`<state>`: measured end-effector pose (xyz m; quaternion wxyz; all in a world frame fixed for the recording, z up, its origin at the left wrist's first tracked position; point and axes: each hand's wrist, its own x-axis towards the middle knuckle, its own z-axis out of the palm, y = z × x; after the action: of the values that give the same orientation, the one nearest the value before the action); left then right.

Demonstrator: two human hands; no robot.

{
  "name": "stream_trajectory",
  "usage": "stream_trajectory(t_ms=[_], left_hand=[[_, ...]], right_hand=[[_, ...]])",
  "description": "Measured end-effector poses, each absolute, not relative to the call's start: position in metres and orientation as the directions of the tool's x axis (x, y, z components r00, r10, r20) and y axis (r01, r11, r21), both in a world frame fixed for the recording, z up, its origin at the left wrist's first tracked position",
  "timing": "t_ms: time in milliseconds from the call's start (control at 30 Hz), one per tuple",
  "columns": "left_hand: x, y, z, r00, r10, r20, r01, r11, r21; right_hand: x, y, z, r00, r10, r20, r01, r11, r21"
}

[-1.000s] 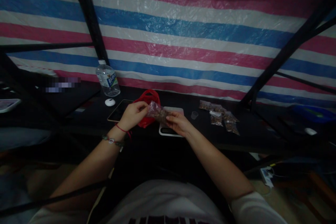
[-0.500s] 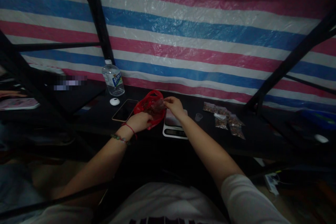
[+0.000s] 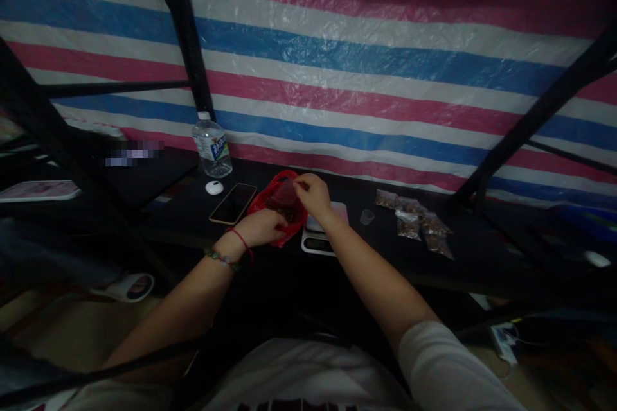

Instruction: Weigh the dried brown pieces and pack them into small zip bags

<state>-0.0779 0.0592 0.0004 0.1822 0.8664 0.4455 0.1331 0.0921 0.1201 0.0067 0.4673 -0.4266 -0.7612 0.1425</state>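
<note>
Right grip [image 3: 313, 196] pinches a small clear bag [image 3: 287, 195] by its edge, inside the red bag [image 3: 292, 231] on the counter [image 3: 366, 253]. Left grip [image 3: 260, 228] sits at the red bag's near side, fingers curled; cannot tell what it holds. Risk, judged: the limp clear bag could fold, scattering brown bits [image 3: 289, 212] onto the adjacent scale [image 3: 312, 245].

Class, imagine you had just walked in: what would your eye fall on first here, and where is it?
Probably the striped sheet filling the background in pink, white and blue. Next, the bright red bag at the centre, with the left hand at its near side and the right hand pinching a clear packet over it.
</note>
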Motion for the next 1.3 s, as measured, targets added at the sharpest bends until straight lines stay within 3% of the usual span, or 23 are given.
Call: stream_trajectory(t_ms=[133,267,367,467,600,767,967,1067,1200,1300], left_hand=[[-0.078,0.058,0.005,0.532,0.845,0.063,0.740,-0.499,0.450],[-0.077,0.059,0.006,0.284,0.932,0.223,0.760,-0.361,0.540],[-0.071,0.060,0.005,0.187,0.930,0.317,0.576,-0.365,0.732],[-0.062,0.057,0.004,0.202,0.930,0.307,0.364,-0.362,0.858],[-0.053,0.052,0.004,0.278,0.932,0.234,0.286,-0.313,0.906],[-0.039,0.041,0.002,0.319,0.927,0.195,0.384,-0.314,0.868],[-0.019,0.023,-0.001,0.424,0.866,0.266,0.475,-0.463,0.749],[-0.022,0.024,0.002,0.386,0.856,0.344,0.521,-0.510,0.685],[-0.040,0.039,0.003,0.366,0.837,0.406,0.696,-0.536,0.478],[-0.052,0.050,-0.002,0.368,0.845,0.389,0.766,-0.512,0.388]], right_hand=[[0.100,0.120,0.007,-0.086,0.836,0.541,0.458,0.516,-0.724],[0.109,0.112,0.005,0.017,0.935,0.354,0.108,0.350,-0.931],[0.116,0.096,0.001,-0.006,0.981,0.196,-0.188,0.192,-0.963],[0.126,0.079,-0.004,-0.048,0.990,0.129,-0.266,0.112,-0.958],[0.150,0.062,-0.009,0.018,0.992,0.125,-0.150,0.126,-0.981],[0.180,0.045,-0.008,0.058,0.992,0.110,-0.052,0.113,-0.992],[0.215,0.027,0.012,-0.205,0.962,0.179,0.277,0.233,-0.932],[0.257,0.034,0.016,-0.030,0.972,0.235,0.428,0.225,-0.875],[0.324,0.055,-0.005,0.434,0.857,0.277,0.705,-0.132,-0.697],[0.347,0.064,-0.029,0.459,0.882,0.104,0.805,-0.364,-0.468]])
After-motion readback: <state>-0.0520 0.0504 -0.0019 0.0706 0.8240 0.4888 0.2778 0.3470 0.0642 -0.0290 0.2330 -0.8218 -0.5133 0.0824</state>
